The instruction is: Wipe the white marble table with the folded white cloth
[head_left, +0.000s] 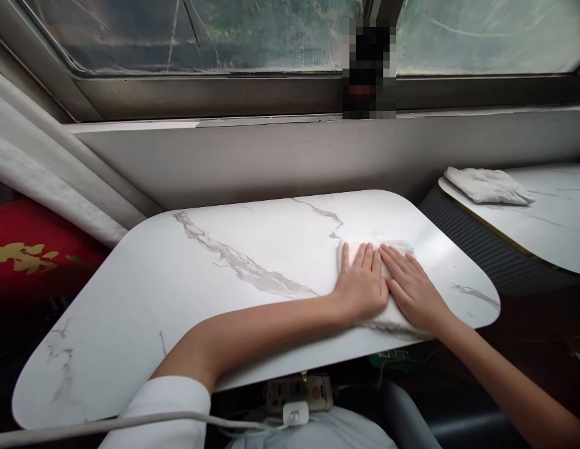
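A folded white cloth [393, 315] lies on the right half of a white marble-patterned tabletop [252, 243]. My left hand [362, 280] rests flat on the cloth's left and middle part, fingers stretched out toward the window. Beside it, my right hand [414, 287] presses flat on the cloth's right part, fingers pointing up and left. The two hands touch or nearly touch at the thumbs. Part of the cloth is hidden beneath them.
Another folded cloth [486, 185] lies on a second marble-patterned table [561, 212] at right. Below the front edge sit a power strip [299, 393] and a white plug [295, 413], with a cable [131, 423] crossing. A curtain [42, 149] and red fabric [32, 249] are at left.
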Motion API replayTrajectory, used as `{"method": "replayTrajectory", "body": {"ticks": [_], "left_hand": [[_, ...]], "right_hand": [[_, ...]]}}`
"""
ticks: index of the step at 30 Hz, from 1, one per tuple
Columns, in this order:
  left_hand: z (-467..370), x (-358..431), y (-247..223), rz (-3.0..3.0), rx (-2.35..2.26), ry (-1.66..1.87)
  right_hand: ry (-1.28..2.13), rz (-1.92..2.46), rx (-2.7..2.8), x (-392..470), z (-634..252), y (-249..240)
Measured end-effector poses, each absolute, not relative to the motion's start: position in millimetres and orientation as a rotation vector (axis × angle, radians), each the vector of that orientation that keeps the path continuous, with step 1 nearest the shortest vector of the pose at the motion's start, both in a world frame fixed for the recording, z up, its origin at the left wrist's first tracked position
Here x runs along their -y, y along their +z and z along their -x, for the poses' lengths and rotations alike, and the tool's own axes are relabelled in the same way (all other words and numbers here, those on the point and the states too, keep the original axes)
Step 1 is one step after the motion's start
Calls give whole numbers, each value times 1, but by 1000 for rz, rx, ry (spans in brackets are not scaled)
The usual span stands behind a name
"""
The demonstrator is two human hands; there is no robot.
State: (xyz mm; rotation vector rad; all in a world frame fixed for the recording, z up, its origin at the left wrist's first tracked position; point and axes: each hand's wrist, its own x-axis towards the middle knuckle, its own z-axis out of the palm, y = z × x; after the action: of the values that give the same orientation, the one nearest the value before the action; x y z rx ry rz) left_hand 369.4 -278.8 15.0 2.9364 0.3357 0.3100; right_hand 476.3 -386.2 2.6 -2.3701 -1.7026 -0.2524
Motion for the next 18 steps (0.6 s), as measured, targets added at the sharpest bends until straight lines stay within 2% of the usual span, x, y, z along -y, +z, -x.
{"method": "replayTrajectory", "body": {"ticks": [9, 18], "left_hand": [[-491, 178, 10, -2877, -513, 322], [-534, 155, 6, -2850, -702, 403]], "right_hand": [[-236, 2369, 1567, 273, -589, 3], [-249, 2317, 1623, 236, -637, 0]]}}
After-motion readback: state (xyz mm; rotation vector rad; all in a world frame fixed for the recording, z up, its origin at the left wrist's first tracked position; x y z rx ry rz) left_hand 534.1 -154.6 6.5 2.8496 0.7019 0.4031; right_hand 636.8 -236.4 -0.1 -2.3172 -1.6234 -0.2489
